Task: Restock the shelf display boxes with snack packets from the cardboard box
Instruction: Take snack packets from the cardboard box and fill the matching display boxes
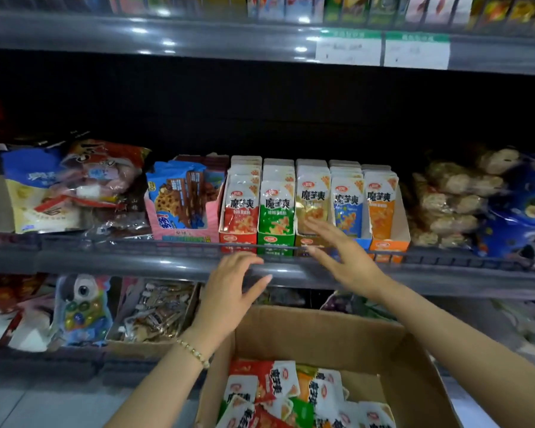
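Note:
Several display boxes stand in a row on the middle shelf: red (238, 239), green (275, 240), gold (306, 240), blue (363, 242) and orange (388, 244), each full of upright snack packets (312, 196). Below them an open cardboard box (322, 332) holds loose snack packets (278, 387) in red, green and orange. My left hand (232, 288) hovers open in front of the shelf's rail, holding nothing. My right hand (343, 257) is open with straight fingers in front of the gold and blue boxes, holding nothing.
A pink box of chocolate biscuit packs (183, 208) sits left of the row, with bagged snacks (74, 186) beyond it. Bagged round snacks (451, 196) lie to the right. A grey shelf rail (136, 264) runs across; the lower shelf holds a box of small sweets (155, 310).

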Available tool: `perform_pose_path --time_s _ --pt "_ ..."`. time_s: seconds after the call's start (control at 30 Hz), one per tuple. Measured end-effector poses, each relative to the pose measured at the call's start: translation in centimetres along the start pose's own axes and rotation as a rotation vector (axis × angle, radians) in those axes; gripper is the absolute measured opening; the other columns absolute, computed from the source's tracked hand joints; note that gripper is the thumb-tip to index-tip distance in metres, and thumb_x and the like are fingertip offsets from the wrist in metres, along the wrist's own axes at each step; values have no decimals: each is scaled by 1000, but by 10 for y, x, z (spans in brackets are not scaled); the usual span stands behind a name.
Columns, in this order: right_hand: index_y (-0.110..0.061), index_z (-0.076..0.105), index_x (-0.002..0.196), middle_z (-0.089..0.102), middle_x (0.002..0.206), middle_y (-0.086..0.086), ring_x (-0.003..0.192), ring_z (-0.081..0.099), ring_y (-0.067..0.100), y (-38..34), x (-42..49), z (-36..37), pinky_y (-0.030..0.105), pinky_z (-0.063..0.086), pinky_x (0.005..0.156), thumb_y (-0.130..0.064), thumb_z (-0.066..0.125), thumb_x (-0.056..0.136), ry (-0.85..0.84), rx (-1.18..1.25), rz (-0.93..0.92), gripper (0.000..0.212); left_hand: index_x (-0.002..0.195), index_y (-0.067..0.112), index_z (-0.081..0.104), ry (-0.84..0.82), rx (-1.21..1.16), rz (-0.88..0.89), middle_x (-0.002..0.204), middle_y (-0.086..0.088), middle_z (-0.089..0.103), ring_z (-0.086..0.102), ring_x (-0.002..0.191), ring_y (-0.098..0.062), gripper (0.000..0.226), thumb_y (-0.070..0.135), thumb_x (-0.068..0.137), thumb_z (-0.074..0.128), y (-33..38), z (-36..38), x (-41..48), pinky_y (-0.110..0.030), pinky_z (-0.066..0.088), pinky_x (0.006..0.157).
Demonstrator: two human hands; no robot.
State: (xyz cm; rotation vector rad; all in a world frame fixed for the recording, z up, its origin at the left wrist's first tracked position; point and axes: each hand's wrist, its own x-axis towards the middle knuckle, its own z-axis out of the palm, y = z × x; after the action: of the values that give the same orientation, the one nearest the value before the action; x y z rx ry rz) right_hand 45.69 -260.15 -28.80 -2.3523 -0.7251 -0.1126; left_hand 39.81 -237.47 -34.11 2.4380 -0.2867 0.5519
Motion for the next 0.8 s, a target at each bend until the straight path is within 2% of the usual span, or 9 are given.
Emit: perform_pose_path --time_s 0.2,0.27,0.37,0.4,0.47,0.53,0.63,0.73,0.8 --pt "-33 44 136 39 139 -22 127 38 -5 41 -95 47 11 29 106 -34 51 95 -90 82 147 42 124 32 52 -343 76 -53 131 16 49 42 124 -2 51 63 87 33 3 50 -59 -34 35 109" --pt "-29 50 134 43 138 -21 127 37 -7 60 -118 64 8 27 105 -35 49 96 -137 62 216 39 127 30 50 -485 72 -104 132 13 48 44 122 -3 46 57 91 40 0 70 -71 -30 39 106" --pt "-20 56 129 46 131 -16 121 42 -2 90 -141 90 -4 28 92 -28 52 96 -217 91 364 35 131 23 49 -673 108 -158 131 6 49 46 121 -10 49 54 93 42 -9 101 -81 -31 42 101" --pt "-17 57 129 47 130 -13 119 46 2 102 -148 99 0 35 91 -25 55 95 -254 137 449 35 133 22 47 -720 125 -181 133 5 48 45 123 -13 52 56 93 41 -13 110 -84 -32 41 101" --pt "-16 59 124 51 128 -5 116 53 12 127 -161 115 22 49 94 -25 61 91 -342 175 595 35 140 22 40 -836 146 -254 144 2 40 39 131 -17 66 64 90 36 -19 126 -92 -34 36 106" --pt "-22 61 117 58 122 -4 114 57 18 152 -173 132 37 49 97 -30 67 85 -439 155 678 34 148 22 23 -967 169 -328 156 1 21 24 142 -20 83 74 84 30 -24 137 -105 -37 26 114" --pt "-21 58 119 57 116 -9 114 55 18 173 -180 154 32 46 96 -35 69 82 -495 163 804 41 152 23 8 -1082 193 -381 160 3 2 9 146 -22 80 68 89 31 -30 147 -116 -39 14 118" --pt "-14 61 119 60 121 -1 110 57 17 167 -174 153 32 47 98 -27 69 84 -441 116 867 38 152 23 8 -1101 131 -446 160 3 0 3 147 -21 80 69 89 28 -31 151 -118 -39 10 119" --pt "-14 61 120 58 126 -2 114 55 17 164 -172 147 27 44 99 -25 68 85 -491 74 886 37 152 25 9 -1114 140 -450 160 4 -2 0 147 -21 81 71 88 26 -31 153 -119 -42 8 119"
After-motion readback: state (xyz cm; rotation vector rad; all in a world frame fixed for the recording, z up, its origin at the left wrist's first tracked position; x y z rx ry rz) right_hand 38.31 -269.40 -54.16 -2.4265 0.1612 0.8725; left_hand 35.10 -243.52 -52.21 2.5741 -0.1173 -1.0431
